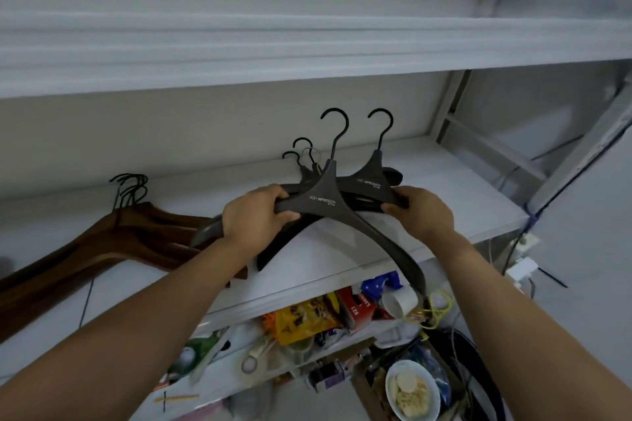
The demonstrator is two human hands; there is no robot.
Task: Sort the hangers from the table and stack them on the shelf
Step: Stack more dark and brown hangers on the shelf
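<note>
Over the white shelf, the left hand curls its fingers round one arm of the front dark hanger, while the right hand pinches the hanger behind. Both run left to right, with thin hooks pointing at the back wall and matte, broad, curved shoulders. Brown wooden hangers lie stacked on the shelf at the left.
</note>
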